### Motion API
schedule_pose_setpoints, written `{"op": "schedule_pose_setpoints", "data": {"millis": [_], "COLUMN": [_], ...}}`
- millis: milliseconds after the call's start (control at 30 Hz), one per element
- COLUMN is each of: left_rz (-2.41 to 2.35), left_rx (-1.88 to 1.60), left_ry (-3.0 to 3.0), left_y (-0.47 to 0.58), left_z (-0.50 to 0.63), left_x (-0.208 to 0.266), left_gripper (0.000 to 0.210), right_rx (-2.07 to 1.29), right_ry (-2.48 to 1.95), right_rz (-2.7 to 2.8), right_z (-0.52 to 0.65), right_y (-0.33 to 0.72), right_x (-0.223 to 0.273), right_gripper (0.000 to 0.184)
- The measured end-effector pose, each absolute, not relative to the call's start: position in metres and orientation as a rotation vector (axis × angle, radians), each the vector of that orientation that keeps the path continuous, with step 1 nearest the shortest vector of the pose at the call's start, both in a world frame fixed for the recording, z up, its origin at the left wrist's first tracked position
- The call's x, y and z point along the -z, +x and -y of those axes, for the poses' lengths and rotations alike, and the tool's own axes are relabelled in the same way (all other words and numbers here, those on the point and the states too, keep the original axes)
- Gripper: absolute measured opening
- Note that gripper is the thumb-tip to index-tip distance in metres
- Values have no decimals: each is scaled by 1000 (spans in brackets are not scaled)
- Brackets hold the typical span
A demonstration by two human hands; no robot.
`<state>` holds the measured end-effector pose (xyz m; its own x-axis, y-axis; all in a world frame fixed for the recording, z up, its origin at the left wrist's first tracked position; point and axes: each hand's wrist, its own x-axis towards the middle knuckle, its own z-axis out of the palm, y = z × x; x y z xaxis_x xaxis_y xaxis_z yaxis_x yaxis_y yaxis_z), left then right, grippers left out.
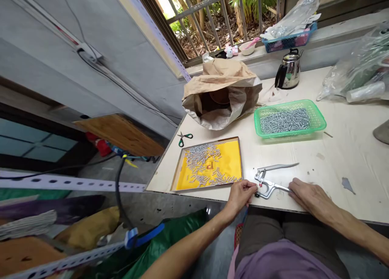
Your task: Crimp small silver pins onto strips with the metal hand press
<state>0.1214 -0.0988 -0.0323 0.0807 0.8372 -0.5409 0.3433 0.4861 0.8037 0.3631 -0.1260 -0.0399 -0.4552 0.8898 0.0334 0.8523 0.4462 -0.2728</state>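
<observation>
Silver hand pliers [272, 187] with a spring between their spread handles lie at the table's front edge, jaws toward the left. My right hand [311, 198] is closed on the end of the lower handle; the upper handle stands free. My left hand [242, 196] is pinched at the jaws, and what its fingertips hold is too small to make out. Just beyond my left hand is a shallow tray with a yellow bottom [232, 157], carrying many loose small metal pins [197, 155]. More such pins [285, 121] fill a green plastic basket [319, 125] farther back.
Green-handled scissors [182, 140] lie behind the tray. An open brown paper bag [225, 80] stands at the back, with a metal kettle [290, 70] to its right. Clear plastic bags [358, 68] occupy the far right. The table's left edge [164, 155] drops to the floor.
</observation>
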Motion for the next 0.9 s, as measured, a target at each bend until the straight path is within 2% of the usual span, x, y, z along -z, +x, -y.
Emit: {"op": "schedule_pose_setpoints", "data": {"millis": [200,433,700,900], "left_rz": [-1565,-1568,-1583,-1654], "left_rx": [-487,-412,-211,-228], "left_ry": [1089,1054,1117,1302], "left_y": [128,124,128,131], "left_z": [103,110,99,102], "left_x": [30,33,21,17], "left_gripper": [24,31,14,14], "right_rx": [-176,-3,12,59], "right_ry": [-1342,-1357,-1374,-1354], "right_rz": [2509,2488,2489,2465], "right_z": [134,144,146,145], "right_y": [357,354,354,355], "right_x": [28,34,39,40], "right_gripper": [24,32,32,31]}}
